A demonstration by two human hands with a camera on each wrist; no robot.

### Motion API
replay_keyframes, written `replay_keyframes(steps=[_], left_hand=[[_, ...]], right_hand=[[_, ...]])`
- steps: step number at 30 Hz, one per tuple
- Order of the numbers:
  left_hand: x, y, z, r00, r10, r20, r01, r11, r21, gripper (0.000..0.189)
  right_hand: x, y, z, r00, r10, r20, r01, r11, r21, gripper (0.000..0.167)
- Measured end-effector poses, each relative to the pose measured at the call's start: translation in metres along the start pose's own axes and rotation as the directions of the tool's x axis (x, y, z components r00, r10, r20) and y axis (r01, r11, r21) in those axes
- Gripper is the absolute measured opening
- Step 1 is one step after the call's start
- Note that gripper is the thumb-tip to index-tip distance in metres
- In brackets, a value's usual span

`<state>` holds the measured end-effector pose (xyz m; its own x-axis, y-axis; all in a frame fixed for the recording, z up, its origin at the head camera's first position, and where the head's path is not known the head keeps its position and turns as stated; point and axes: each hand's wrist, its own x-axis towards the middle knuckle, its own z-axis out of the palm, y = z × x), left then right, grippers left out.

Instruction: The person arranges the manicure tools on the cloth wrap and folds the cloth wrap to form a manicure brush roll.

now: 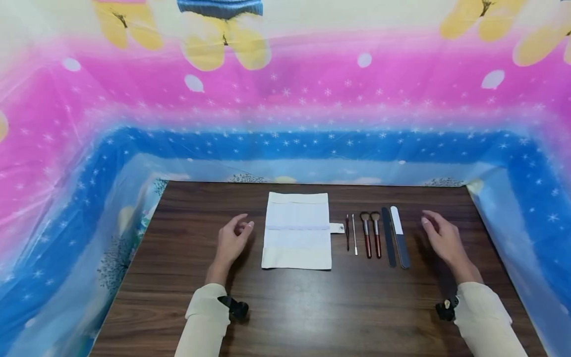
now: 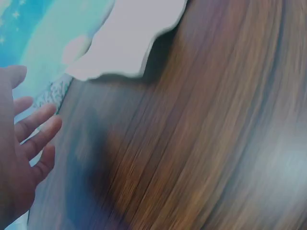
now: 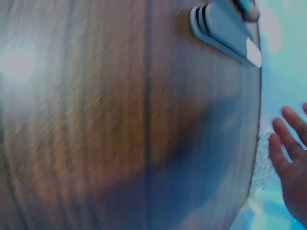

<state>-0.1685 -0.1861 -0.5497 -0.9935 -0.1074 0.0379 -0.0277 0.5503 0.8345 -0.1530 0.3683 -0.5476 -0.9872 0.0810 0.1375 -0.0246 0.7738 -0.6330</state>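
A white cloth roll-up case lies unfolded, its snap strap pointing right. Beside the strap lie a thin dark stick-like tool and a thin metal tool. Two makeup brushes with red-brown handles come after them, then a dark nail file and a white-and-grey nail file. My left hand hovers left of the case, fingers loosely bent and holding nothing. To the right of the files, my right hand is likewise relaxed, touching no tool.
The dark wooden table carries everything. A patterned pink and blue curtain surrounds its back and sides. Black wrist cameras are strapped at the left cuff and right cuff.
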Motion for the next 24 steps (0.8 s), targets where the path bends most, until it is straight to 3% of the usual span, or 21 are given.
replay_keyframes(steps=[2,6,12,24], left_hand=[[0.000,0.003,0.006,1.000,-0.008,-0.006,0.008,0.998,-0.064,0.038],[0.001,0.006,0.018,0.998,-0.050,0.038,0.055,0.989,-0.138,0.032],[0.006,0.006,0.031,0.992,-0.083,0.099,0.100,0.979,-0.180,0.030],[0.020,0.004,0.044,0.984,-0.074,0.165,0.078,0.997,-0.015,0.031]], right_hand=[[0.002,-0.007,0.004,0.999,0.013,0.046,-0.014,1.000,0.009,0.050],[0.003,-0.014,0.010,0.994,0.024,0.109,-0.027,0.999,0.031,0.048],[0.007,-0.014,0.018,0.985,0.065,0.159,-0.071,0.997,0.033,0.044],[0.005,-0.019,0.029,0.957,0.206,0.206,-0.212,0.977,0.008,0.037]])
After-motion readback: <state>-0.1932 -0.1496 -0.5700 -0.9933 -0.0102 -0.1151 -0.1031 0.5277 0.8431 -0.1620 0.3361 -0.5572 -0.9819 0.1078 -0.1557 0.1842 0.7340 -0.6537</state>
